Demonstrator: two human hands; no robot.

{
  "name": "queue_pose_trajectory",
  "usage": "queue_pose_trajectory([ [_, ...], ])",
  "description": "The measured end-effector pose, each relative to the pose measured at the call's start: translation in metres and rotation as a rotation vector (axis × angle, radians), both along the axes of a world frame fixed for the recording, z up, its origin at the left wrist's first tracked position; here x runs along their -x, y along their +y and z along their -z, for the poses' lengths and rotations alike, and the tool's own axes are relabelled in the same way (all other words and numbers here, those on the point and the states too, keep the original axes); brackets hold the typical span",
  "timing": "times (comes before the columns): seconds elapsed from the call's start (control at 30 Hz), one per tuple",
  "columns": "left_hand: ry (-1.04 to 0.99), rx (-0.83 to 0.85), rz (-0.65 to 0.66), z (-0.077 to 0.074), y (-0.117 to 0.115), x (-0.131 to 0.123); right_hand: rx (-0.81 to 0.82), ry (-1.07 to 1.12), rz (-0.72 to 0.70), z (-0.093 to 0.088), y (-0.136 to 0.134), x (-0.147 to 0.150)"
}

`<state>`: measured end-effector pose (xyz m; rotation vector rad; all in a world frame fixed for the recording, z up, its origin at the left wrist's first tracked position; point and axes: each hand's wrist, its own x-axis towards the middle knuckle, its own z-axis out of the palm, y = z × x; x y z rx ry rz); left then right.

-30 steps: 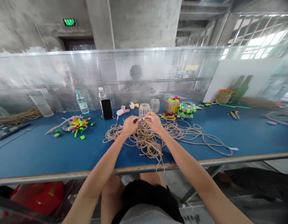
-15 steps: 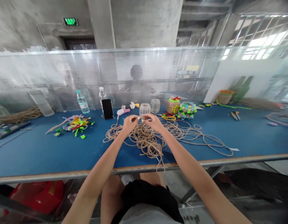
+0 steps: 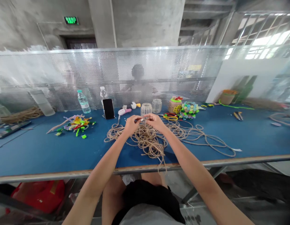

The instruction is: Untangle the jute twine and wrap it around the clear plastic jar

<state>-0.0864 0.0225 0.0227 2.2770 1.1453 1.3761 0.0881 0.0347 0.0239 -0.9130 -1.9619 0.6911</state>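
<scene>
My left hand (image 3: 132, 124) and my right hand (image 3: 155, 121) meet above a loose heap of brown cord (image 3: 149, 142). The fingers of both are pinched together, almost fingertip to fingertip. Something small and pale shows between them, too small to name. Just behind my fingers stands a ribbed clear glass jar (image 3: 146, 109), partly covered by them. A second glass jar (image 3: 156, 106) is behind it to the right. Coils of the cord spread over the blue table (image 3: 88, 156) on both sides and hang over its front edge.
Left of me lie colourful fuzzy pieces (image 3: 78, 124), a phone (image 3: 109, 108) propped upright and a water bottle (image 3: 83, 102). To the right are a cord-wrapped jar (image 3: 175, 105), a pompom-covered bundle (image 3: 189, 110) and pliers (image 3: 238, 116). A perforated metal screen (image 3: 88, 72) borders the back.
My fingertips have shifted slightly against each other, the right-hand fingers now overlapping more near the left ones. The cord heap and jars stay where they were.
</scene>
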Motion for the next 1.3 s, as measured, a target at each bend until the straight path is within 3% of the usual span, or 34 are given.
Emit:
queue_pose_trajectory([
  [0.17,-0.031,0.095,0.056,0.003,0.009,0.005,-0.026,0.022,0.047,-0.004,0.001,-0.005],
  [0.43,-0.106,0.149,0.120,0.008,0.012,0.002,0.051,0.097,-0.014,-0.001,-0.006,0.006],
  [0.7,-0.039,0.069,0.050,0.001,0.004,0.005,0.130,0.211,0.020,0.004,0.006,0.001],
  [1.3,0.088,-0.116,-0.044,-0.002,-0.005,-0.001,0.132,0.262,-0.018,0.003,0.000,0.004],
])
